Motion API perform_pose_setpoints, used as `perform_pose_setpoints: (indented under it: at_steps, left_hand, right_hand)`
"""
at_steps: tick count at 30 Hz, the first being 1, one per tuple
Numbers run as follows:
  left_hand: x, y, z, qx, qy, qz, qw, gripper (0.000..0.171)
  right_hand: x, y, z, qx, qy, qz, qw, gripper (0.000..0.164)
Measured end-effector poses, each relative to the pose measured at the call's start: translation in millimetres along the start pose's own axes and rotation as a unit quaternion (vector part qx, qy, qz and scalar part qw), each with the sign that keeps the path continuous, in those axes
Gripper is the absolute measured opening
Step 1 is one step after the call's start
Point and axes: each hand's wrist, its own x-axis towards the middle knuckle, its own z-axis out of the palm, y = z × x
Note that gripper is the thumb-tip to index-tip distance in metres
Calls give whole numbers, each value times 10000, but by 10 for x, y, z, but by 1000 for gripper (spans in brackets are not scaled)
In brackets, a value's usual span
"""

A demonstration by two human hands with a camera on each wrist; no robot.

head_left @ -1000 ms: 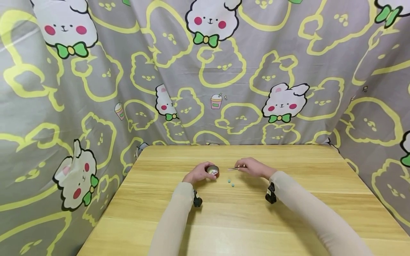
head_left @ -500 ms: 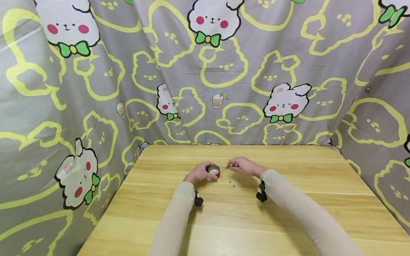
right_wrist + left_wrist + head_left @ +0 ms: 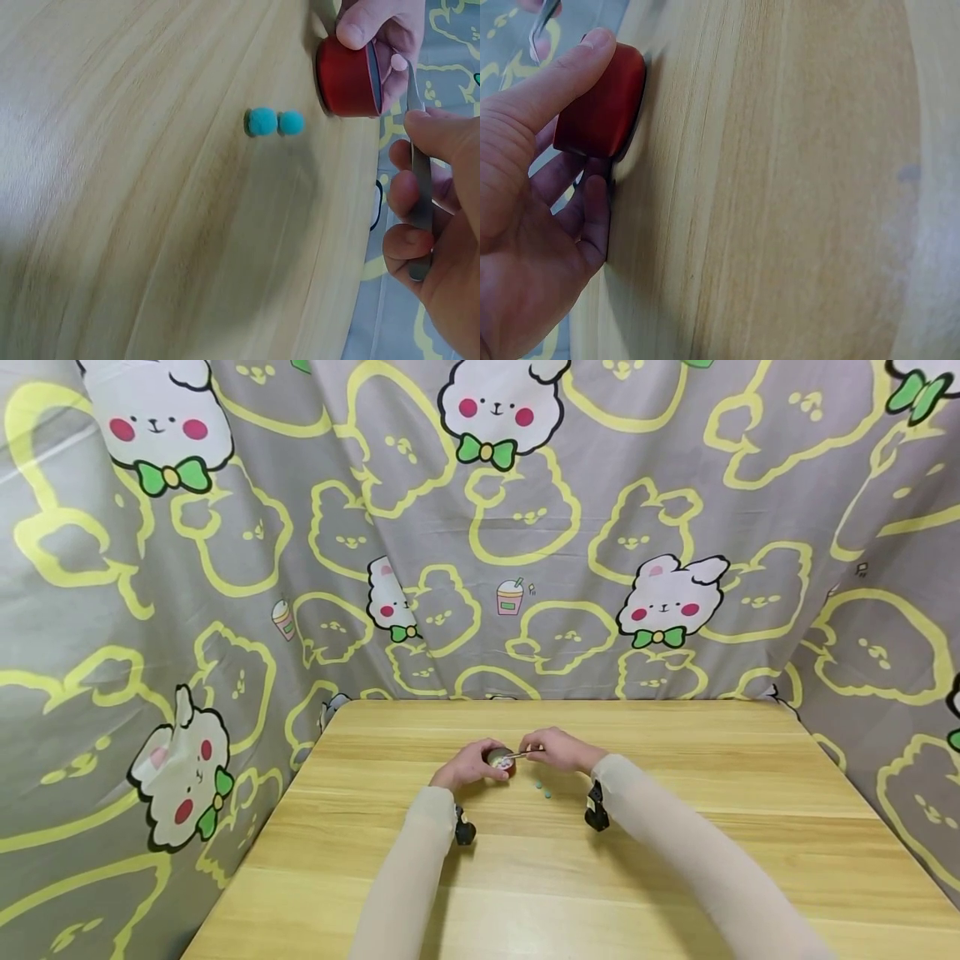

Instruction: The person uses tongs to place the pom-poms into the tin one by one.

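My left hand (image 3: 471, 764) grips a round red tin (image 3: 349, 79) on the table, thumb on the near side and fingers around the other. In the head view the tin's open top shows several pale little balls. My right hand (image 3: 450, 195) holds metal tweezers (image 3: 421, 180), their tips over the tin's opening. A pale pink pom-pom (image 3: 399, 62) sits at the tweezer tips in the right wrist view. Two teal pom-poms, a larger one (image 3: 262, 121) and a smaller one (image 3: 291, 123), lie on the table beside the tin. In the left wrist view the thumb covers part of the tin (image 3: 604, 105).
The wooden table (image 3: 525, 893) runs back to a grey curtain (image 3: 555, 568) printed with cartoon animals, which also hangs at both sides. Each wrist wears a small black camera, one on the left (image 3: 464, 828) and one on the right (image 3: 597, 810).
My right hand has moved left with the tweezers, bringing their tips from beside the tin to over its opening. The left hand and the tin stay nearly still.
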Motion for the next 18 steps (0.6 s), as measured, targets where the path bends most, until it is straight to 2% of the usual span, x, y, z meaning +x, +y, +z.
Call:
perform_pose_setpoints:
  at_steps: [18]
  left_hand:
    - [-6, 28, -10, -63, -14, 58, 10000, 52]
  right_hand:
    - [63, -68, 39, 207, -36, 792, 9966, 12]
